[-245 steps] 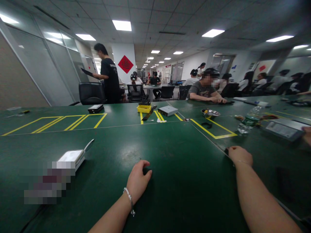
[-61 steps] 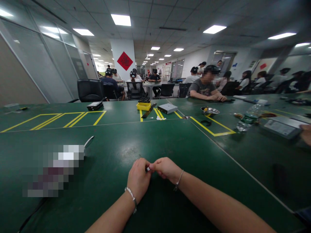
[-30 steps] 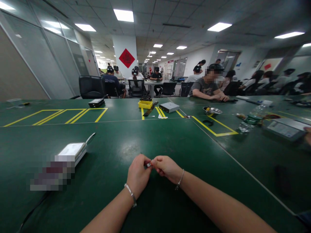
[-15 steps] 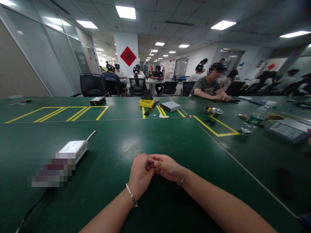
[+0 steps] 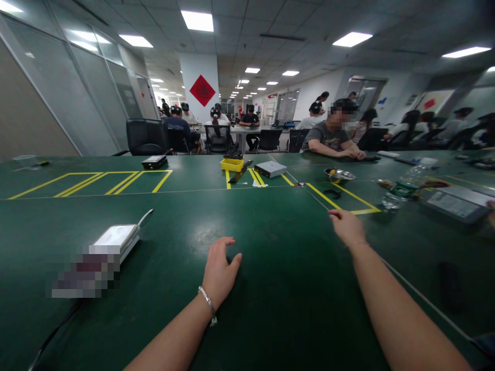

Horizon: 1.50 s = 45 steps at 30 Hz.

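My left hand point(image 5: 221, 270) rests low over the green table point(image 5: 270, 288), thumb and fingers apart, with nothing between them. My right hand point(image 5: 348, 226) is stretched forward to the right, its fingers bent together near the front of a yellow-taped rectangle point(image 5: 365, 211). What those fingers hold, if anything, is hidden. Just beyond them lies a black curved piece point(image 5: 332, 194). Behind that stands a shiny metal bowl point(image 5: 340, 175) with small things in it, one of them yellow.
At the left lies a phone-like device point(image 5: 115, 237) with a cable. Farther back are a yellow box point(image 5: 232, 164), a grey metal box point(image 5: 270, 169) and a black box point(image 5: 154, 162). A plastic bottle point(image 5: 406, 185) lies at right, near another person's table place point(image 5: 458, 201).
My hands have parted from around a small dark and reddish piece. The right hand has moved forward and right; the left has opened and stayed nearly in place.
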Each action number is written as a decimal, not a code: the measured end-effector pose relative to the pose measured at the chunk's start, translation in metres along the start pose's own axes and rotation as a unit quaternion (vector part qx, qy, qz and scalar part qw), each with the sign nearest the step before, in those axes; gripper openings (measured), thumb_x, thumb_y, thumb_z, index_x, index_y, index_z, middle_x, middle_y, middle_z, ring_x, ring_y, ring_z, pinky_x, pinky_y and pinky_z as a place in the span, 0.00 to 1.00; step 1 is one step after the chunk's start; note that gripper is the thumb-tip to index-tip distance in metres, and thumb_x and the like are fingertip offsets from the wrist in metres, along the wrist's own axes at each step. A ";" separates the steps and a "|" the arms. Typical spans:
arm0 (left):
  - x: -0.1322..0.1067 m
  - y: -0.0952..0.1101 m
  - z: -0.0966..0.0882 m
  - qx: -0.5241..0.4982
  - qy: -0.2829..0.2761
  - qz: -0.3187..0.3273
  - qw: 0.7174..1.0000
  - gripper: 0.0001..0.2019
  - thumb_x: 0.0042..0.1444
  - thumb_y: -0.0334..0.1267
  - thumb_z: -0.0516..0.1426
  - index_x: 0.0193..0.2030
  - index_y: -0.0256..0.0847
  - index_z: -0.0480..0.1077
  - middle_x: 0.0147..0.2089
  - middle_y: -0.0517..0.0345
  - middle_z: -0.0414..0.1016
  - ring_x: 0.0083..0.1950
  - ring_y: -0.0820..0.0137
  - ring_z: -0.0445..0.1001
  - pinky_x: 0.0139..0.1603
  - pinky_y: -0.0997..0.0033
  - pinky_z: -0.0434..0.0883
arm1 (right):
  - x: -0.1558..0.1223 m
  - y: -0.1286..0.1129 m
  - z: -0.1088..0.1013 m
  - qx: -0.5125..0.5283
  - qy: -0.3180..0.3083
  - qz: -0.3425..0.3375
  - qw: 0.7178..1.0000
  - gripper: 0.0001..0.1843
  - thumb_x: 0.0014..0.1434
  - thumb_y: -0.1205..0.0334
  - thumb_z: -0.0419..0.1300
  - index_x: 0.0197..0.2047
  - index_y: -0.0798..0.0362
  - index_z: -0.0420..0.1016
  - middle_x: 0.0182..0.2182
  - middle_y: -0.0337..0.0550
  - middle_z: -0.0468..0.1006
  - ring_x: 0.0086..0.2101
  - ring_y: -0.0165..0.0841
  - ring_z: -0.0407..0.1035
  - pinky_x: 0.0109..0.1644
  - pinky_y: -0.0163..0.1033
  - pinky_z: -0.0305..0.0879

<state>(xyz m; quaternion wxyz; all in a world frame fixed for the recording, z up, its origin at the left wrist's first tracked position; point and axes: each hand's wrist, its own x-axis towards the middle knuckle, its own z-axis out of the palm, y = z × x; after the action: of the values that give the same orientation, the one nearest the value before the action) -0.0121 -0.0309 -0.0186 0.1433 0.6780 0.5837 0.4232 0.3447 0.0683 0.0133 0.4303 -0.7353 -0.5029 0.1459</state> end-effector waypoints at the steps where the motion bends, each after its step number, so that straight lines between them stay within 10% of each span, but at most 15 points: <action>1: 0.000 0.000 0.001 -0.001 -0.008 -0.001 1.000 0.12 0.49 0.34 0.54 0.43 0.40 0.63 0.47 0.52 0.66 0.51 0.63 0.63 0.54 0.56 0.60 | 0.008 0.017 -0.014 -0.086 0.031 0.006 0.996 0.13 0.47 0.64 0.55 0.37 0.56 0.74 0.38 0.51 0.73 0.42 0.43 0.66 0.45 0.46 0.60; 9: 0.002 -0.001 0.001 0.006 -0.050 -0.015 0.999 0.09 0.48 0.34 0.53 0.39 0.40 0.65 0.49 0.52 0.67 0.53 0.63 0.63 0.54 0.55 0.60 | 0.025 0.095 -0.046 -0.320 0.033 0.146 0.936 0.18 0.50 0.60 0.51 0.43 0.51 0.73 0.42 0.52 0.73 0.40 0.47 0.66 0.36 0.46 0.63; 13: 0.002 0.001 0.000 0.015 -0.072 -0.020 0.997 0.10 0.49 0.34 0.53 0.40 0.40 0.66 0.49 0.51 0.67 0.53 0.63 0.63 0.55 0.55 0.60 | 0.021 0.085 -0.040 -0.332 0.059 0.126 0.933 0.21 0.50 0.59 0.50 0.47 0.52 0.71 0.48 0.53 0.68 0.46 0.48 0.62 0.43 0.49 0.60; 18: 0.002 0.001 -0.001 0.032 -0.089 -0.006 0.995 0.12 0.49 0.36 0.52 0.42 0.39 0.67 0.50 0.51 0.68 0.54 0.63 0.63 0.56 0.57 0.59 | 0.004 0.026 -0.006 -0.326 0.097 -0.084 0.936 0.24 0.54 0.59 0.48 0.52 0.61 0.65 0.55 0.56 0.58 0.54 0.46 0.50 0.54 0.52 0.48; 24: 0.002 -0.001 0.003 0.048 -0.127 -0.012 0.991 0.19 0.54 0.38 0.48 0.53 0.39 0.62 0.56 0.50 0.64 0.60 0.64 0.57 0.59 0.60 0.55 | -0.081 -0.066 0.077 -0.125 -0.134 -0.320 0.929 0.23 0.56 0.55 0.47 0.54 0.53 0.63 0.57 0.46 0.57 0.58 0.40 0.44 0.59 0.51 0.40; 31: 0.001 -0.001 0.005 0.077 -0.160 0.013 0.984 0.20 0.57 0.42 0.45 0.55 0.38 0.60 0.56 0.48 0.64 0.59 0.63 0.59 0.60 0.56 0.53 | -0.154 -0.086 0.116 -0.066 -0.386 -0.398 0.830 0.29 0.56 0.48 0.46 0.59 0.49 0.54 0.59 0.46 0.54 0.59 0.42 0.42 0.59 0.55 0.33; 37: 0.000 0.004 0.000 0.089 -0.161 0.006 0.983 0.21 0.56 0.44 0.46 0.54 0.39 0.61 0.56 0.46 0.65 0.59 0.61 0.59 0.59 0.54 0.54 | -0.059 -0.055 0.054 -0.216 -0.060 -0.225 0.948 0.21 0.56 0.56 0.48 0.50 0.57 0.66 0.47 0.57 0.66 0.49 0.44 0.57 0.52 0.50 0.51; 40: 0.000 0.006 -0.001 0.092 -0.164 0.001 0.982 0.20 0.56 0.43 0.47 0.53 0.39 0.63 0.55 0.47 0.66 0.59 0.61 0.59 0.59 0.54 0.54 | -0.017 -0.009 0.009 -0.325 0.105 -0.059 0.938 0.26 0.53 0.51 0.48 0.49 0.62 0.66 0.47 0.65 0.63 0.49 0.53 0.54 0.46 0.56 0.54; 45: 0.000 0.007 -0.002 0.084 -0.156 0.008 0.984 0.18 0.55 0.42 0.48 0.51 0.41 0.65 0.54 0.51 0.67 0.59 0.60 0.60 0.58 0.53 0.56 | 0.007 0.055 -0.028 -0.348 0.117 0.160 0.917 0.34 0.49 0.43 0.49 0.48 0.65 0.67 0.47 0.70 0.61 0.47 0.58 0.55 0.41 0.57 0.57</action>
<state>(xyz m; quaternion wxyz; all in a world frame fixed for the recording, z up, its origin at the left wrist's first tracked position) -0.0083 -0.0338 -0.0127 0.1716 0.7503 0.5820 0.2625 0.3992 0.0539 -0.0117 0.1741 -0.9209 -0.3438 -0.0580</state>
